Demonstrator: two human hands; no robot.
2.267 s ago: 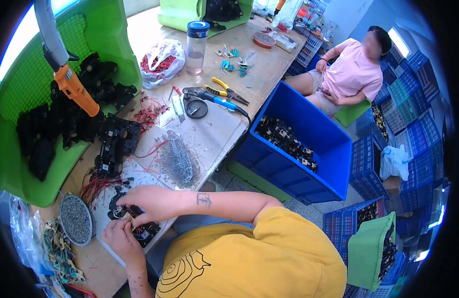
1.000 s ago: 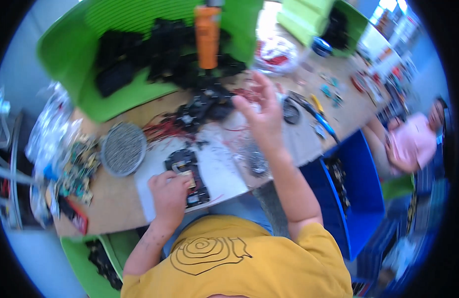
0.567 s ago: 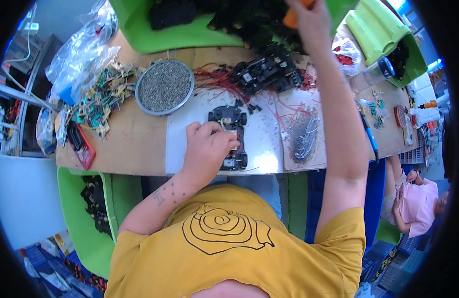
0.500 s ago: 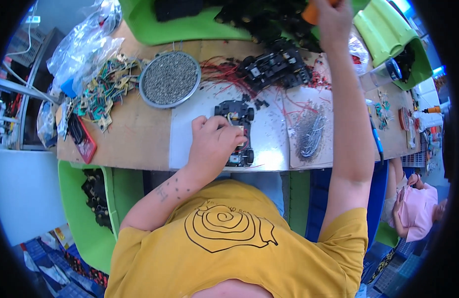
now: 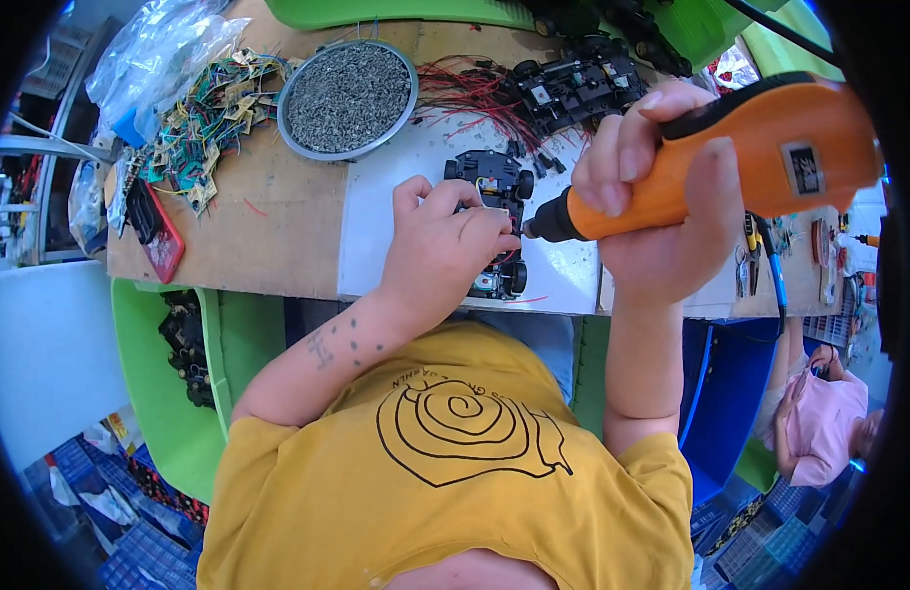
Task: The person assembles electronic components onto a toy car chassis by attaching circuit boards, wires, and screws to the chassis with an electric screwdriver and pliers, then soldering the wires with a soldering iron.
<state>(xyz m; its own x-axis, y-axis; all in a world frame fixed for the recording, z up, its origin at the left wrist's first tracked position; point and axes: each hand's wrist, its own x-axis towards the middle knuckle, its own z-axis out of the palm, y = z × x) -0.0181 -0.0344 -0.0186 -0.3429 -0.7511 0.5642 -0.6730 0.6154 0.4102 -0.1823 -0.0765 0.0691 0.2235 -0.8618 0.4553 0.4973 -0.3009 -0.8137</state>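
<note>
A black toy car chassis [image 5: 488, 167] with small wheels and thin wires lies on the white sheet in front of me. My left hand [image 5: 440, 241] is closed over its middle, fingertips pressed together at its right side; what lies under them is hidden. In my right hand [image 5: 662, 197] is an orange electric screwdriver [image 5: 770, 147] with a black nose, held sideways. Its tip points left and sits right by my left fingertips, at the chassis's edge. Whether the tip touches a screw cannot be made out.
A round metal dish [image 5: 347, 98] heaped with small screws stands behind, beside a pile of wired circuit boards [image 5: 204, 143]. Another black chassis [image 5: 578, 88] and red wires [image 5: 465, 93] lie farther back. Green bins [image 5: 396, 12] border the table. A person in pink [image 5: 824, 423] sits at right.
My right hand has come back from the far green bin toward me, bringing the orange screwdriver down to the chassis. My left hand stays on the chassis.
</note>
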